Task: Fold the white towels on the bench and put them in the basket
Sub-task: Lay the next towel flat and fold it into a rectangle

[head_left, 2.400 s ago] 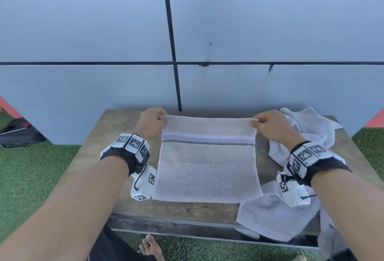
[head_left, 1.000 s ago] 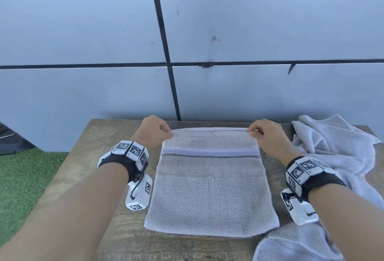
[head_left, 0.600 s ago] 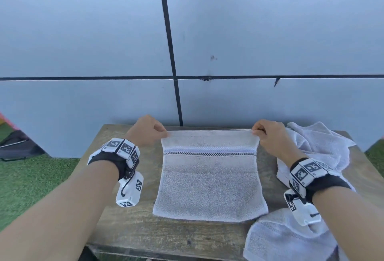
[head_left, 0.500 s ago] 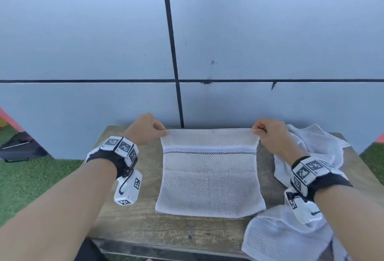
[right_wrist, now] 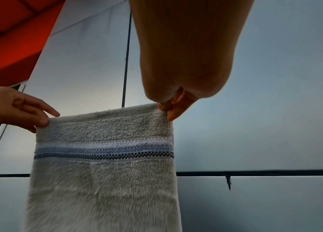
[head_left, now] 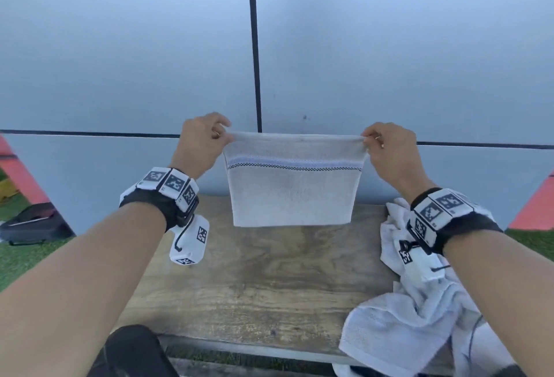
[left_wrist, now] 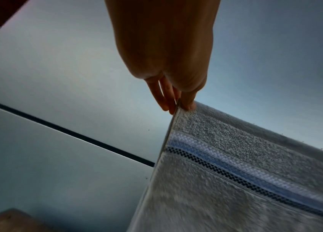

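1. One folded white towel (head_left: 292, 187) with a blue band and a dark checked stripe near its top hangs in the air above the far part of the wooden surface (head_left: 260, 283), in front of a grey panelled wall (head_left: 389, 46).
2. The left hand (head_left: 201, 140) pinches the towel's top left corner, fingers (left_wrist: 165, 97) and thumb curled tight on the cloth.
3. The right hand (head_left: 388, 146) pinches the top right corner the same way, fingers (right_wrist: 173, 109) closed on the hem, so the top edge is stretched level between the two hands.
4. A heap of loose white towels (head_left: 410, 322) lies on the right side of the surface and spills over its near edge; how many are in it cannot be told.
5. Each wrist carries one black band with white square-patterned marker blocks: two in all.
6. One dark bag (head_left: 31, 225) lies on green turf at far left.
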`<action>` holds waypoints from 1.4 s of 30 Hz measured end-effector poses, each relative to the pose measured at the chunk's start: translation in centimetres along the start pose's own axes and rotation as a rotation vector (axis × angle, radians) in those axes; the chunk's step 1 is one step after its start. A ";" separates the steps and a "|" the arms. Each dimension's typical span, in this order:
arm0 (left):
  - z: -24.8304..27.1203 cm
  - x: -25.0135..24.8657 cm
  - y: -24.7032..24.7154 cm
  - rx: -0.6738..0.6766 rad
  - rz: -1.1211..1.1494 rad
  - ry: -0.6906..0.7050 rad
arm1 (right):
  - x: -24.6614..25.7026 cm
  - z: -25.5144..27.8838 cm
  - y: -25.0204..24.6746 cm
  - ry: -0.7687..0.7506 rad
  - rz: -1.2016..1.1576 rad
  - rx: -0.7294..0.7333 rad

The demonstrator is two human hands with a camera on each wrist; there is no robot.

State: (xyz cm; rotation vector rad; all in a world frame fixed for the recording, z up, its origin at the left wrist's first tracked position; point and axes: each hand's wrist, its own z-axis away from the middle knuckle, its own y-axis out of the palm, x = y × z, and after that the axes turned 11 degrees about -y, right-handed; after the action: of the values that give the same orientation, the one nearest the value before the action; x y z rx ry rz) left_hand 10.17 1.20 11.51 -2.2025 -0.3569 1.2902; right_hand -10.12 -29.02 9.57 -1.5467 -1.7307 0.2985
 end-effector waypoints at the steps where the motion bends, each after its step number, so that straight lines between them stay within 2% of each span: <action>1: 0.2 0.0 -0.5 -0.028 0.040 0.003 | 0.3 0.2 -0.4 -0.016 -0.011 -0.027; 4: 2.6 0.4 -1.3 -0.038 0.033 0.037 | 0.6 2.5 -0.7 -0.027 -0.032 -0.013; 7: 7.2 3.7 -1.3 0.093 -0.024 -0.032 | 0.1 7.7 0.2 0.014 -0.051 0.212; 11: 13.8 9.1 -0.8 0.414 -0.354 -0.196 | -0.7 15.2 2.2 0.045 -0.106 0.584; 15: 19.2 8.5 -0.9 0.847 -0.528 -0.258 | -0.1 18.9 2.7 0.080 -0.137 1.070; 17: 20.1 8.4 -1.4 1.031 -0.561 -0.371 | 0.3 19.2 2.2 0.095 -0.195 1.227; 19: 20.2 8.8 -1.6 1.137 -0.479 -0.497 | 0.7 19.0 1.9 0.126 -0.230 1.289; 21: 19.9 9.3 -1.5 1.144 -0.441 -0.516 | 0.6 18.5 2.0 0.148 -0.236 1.286; 23: 19.0 10.2 -0.9 1.076 -0.424 -0.487 | 0.4 18.0 2.4 0.156 -0.216 1.231; 28: 16.0 12.4 2.1 0.724 -0.379 -0.370 | -1.8 16.5 5.6 0.169 -0.089 0.893; 32: 14.4 13.4 4.7 0.540 -0.401 -0.368 | -2.5 15.3 8.3 0.195 -0.014 0.774; 38: 12.7 16.1 8.0 0.476 -0.414 -0.453 | -4.0 14.4 12.7 0.234 0.064 0.693; 42: 12.4 17.5 9.5 0.497 -0.420 -0.490 | -4.1 14.7 14.4 0.262 0.104 0.716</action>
State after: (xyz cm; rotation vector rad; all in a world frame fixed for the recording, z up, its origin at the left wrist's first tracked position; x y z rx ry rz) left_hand 7.79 6.06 -11.32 -1.3052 -0.5749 1.4680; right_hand -9.58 -24.87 -10.97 -1.0821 -1.1550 0.6539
